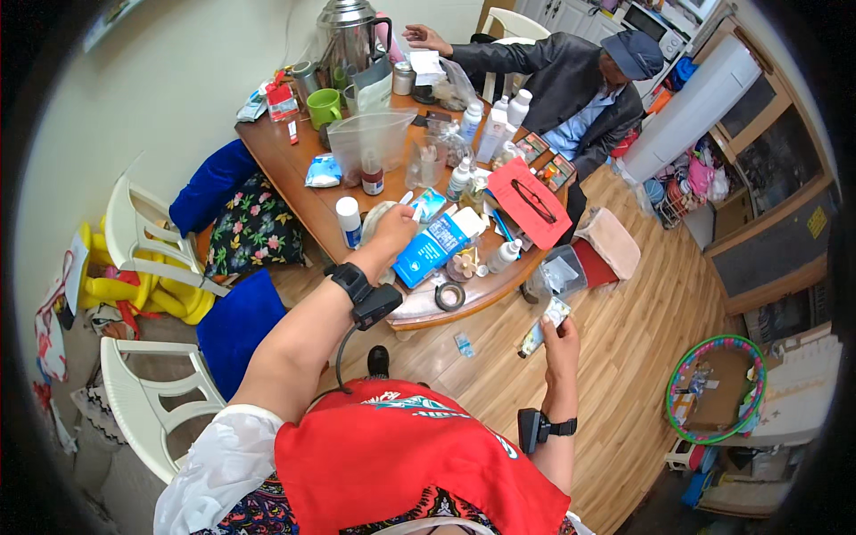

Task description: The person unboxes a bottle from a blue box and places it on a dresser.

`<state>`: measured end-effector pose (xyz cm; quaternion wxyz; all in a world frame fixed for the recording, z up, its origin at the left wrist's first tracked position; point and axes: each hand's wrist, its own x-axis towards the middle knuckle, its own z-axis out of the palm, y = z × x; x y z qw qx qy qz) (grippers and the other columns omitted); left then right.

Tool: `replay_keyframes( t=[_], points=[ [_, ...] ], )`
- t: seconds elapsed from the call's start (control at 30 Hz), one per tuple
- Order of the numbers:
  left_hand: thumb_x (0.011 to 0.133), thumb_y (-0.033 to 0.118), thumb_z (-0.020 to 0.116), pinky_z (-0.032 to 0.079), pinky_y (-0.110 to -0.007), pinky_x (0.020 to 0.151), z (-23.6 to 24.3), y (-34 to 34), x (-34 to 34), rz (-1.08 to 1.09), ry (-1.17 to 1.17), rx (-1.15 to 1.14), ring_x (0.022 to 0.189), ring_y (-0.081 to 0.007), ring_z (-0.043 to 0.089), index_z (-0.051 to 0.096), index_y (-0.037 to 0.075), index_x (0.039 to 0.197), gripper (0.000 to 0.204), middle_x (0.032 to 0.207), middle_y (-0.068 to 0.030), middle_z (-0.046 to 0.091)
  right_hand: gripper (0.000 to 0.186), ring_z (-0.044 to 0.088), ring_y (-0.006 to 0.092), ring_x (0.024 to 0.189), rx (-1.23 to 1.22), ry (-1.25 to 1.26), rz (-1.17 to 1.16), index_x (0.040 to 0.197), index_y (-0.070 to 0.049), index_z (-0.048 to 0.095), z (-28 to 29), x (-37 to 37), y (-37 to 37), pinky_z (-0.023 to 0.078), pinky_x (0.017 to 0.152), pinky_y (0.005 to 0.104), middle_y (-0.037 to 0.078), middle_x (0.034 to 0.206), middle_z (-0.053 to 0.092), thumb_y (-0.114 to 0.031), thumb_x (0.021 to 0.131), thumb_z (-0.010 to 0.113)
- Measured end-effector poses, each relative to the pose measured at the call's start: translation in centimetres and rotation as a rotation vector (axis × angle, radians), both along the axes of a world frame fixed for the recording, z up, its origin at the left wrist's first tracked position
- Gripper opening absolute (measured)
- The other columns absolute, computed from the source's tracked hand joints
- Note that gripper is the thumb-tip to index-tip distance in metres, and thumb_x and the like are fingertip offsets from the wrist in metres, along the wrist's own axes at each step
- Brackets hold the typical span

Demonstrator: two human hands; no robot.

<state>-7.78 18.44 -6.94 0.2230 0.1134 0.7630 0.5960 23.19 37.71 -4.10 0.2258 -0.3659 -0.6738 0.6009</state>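
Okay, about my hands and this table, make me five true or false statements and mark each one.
1. Your right hand holds a slim printed packet. True.
2. The green mug is right of the blue box. False: the mug is farther back, on the left.
3. The glasses lie on the red folder. True.
4. The dark tape roll is on the floor. False: it lies near the edge of the table.
5. The seated person wears a cap. True.
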Motion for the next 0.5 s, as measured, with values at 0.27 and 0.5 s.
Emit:
replay_keyframes(
  t=[0.27,0.5],
  points=[
    [0.076,0.022,0.07,0.035,-0.04,0.101,-1.0,0.8,1.7,-0.144,0.591,-0.18,0.12,-0.035,0.044,0.04,0.001,0.129,0.065,0.127,-0.0232,0.046,0.021,0.055,0.0072,0.073,-0.119,-0.004,-0.168,0.104,-0.005,0.057,1.6,-0.2,-1.4,0.041,0.059,0.0216,0.0,0.085,0.061,-0.013,0.086,0.064],
    [0.067,0.031,0.078,0.032,-0.044,0.105,1.6,0.6,5.0,-0.366,0.478,-0.63,0.125,-0.038,0.037,0.021,0.003,0.141,0.098,0.135,-0.0217,0.038,0.018,0.058,0.0096,0.065,-0.117,0.098,-0.138,0.096,-0.007,0.056,3.1,-1.0,-2.3,0.043,0.056,0.0206,0.002,0.08,0.062,-0.019,0.086,0.065]
  ],
)
